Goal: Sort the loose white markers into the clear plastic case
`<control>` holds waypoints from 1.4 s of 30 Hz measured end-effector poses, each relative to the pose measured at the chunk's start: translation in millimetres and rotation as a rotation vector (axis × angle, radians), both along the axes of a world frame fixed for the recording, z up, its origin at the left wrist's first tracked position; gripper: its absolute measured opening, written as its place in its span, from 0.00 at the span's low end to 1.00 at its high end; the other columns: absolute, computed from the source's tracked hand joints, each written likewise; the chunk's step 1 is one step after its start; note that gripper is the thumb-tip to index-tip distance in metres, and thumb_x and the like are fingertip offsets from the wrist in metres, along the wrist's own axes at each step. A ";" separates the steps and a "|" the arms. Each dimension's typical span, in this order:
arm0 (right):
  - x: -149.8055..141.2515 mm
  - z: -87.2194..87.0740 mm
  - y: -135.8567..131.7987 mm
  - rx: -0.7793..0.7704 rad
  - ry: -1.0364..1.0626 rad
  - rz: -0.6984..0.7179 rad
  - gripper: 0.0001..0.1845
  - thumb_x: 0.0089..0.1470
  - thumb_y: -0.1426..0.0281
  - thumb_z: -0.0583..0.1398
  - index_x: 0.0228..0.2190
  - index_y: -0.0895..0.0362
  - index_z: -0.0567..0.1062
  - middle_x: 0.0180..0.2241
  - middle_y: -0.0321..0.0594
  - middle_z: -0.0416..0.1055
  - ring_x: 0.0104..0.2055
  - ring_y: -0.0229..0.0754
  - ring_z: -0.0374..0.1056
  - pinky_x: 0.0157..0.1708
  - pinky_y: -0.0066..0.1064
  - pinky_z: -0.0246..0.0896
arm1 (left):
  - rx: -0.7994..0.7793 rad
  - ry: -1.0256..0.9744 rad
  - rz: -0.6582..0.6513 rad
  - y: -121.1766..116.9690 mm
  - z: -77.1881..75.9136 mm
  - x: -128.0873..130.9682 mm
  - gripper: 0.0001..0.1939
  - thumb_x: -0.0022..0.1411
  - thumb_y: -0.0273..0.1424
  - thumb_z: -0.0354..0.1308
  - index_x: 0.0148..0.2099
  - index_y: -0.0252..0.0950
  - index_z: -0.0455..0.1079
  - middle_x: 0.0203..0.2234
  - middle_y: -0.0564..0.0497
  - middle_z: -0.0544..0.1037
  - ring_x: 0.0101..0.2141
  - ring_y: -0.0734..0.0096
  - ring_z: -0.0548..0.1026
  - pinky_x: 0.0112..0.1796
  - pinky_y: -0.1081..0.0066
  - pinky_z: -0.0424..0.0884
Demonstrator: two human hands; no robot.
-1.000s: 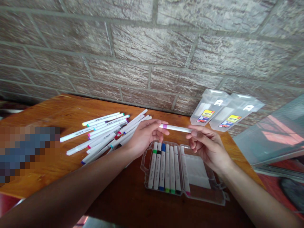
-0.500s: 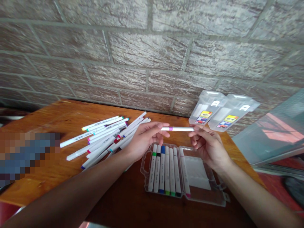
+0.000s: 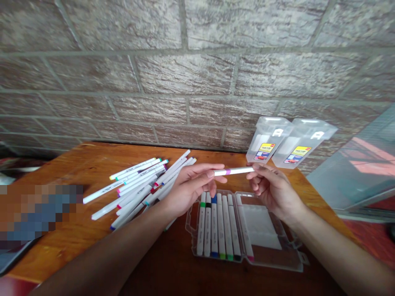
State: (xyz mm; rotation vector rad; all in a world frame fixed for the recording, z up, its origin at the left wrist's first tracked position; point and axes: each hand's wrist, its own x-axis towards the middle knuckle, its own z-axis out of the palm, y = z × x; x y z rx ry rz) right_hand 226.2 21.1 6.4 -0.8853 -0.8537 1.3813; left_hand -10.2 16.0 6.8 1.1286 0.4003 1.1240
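A white marker [image 3: 234, 171] with a purple band is held up level between my two hands, above an open clear plastic case [image 3: 189, 224]. My right hand [image 3: 268, 179] pinches its right end between thumb and fingers. At the left end, my left hand [image 3: 193, 183] has its thumb and index finger on the marker, the other fingers loosely curled. Several white markers [image 3: 218, 226] stand side by side in the left half of the case. One marker with a pink end [image 3: 246, 230] lies in the right half, beside a white paper [image 3: 262, 226].
A loose pile of white markers [image 3: 135, 187] with coloured ends spreads over the wooden table [image 3: 70, 172] at left. Two clear containers [image 3: 265, 142] with yellow labels stand at the back right, by the stone-block wall [image 3: 185, 70]. A blurred-out object [image 3: 40, 222] sits at the left edge.
The marker has gone from nearly level to slightly tilted, its right end higher. Both hands still hold it. The view has shifted a little.
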 end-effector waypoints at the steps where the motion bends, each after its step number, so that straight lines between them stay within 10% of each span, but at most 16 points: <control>1: 0.0 -0.4 -0.1 0.000 0.000 -0.002 0.15 0.42 0.65 0.76 0.31 0.60 0.84 0.24 0.37 0.80 0.16 0.31 0.66 0.10 0.18 0.62 | -0.001 0.004 0.009 -0.2 0.3 0.3 0.14 0.67 0.30 0.63 0.53 0.36 0.81 0.38 0.41 0.85 0.25 0.75 0.76 0.31 0.71 0.69; 42: -4.1 -4.2 -12.0 0.221 -0.288 0.001 0.10 0.53 0.62 0.72 0.34 0.55 0.82 0.28 0.38 0.80 0.19 0.34 0.69 0.16 0.23 0.64 | 0.073 0.395 0.308 5.8 -4.1 3.2 0.14 0.61 0.38 0.68 0.43 0.32 0.79 0.29 0.48 0.82 0.22 0.78 0.73 0.26 0.75 0.66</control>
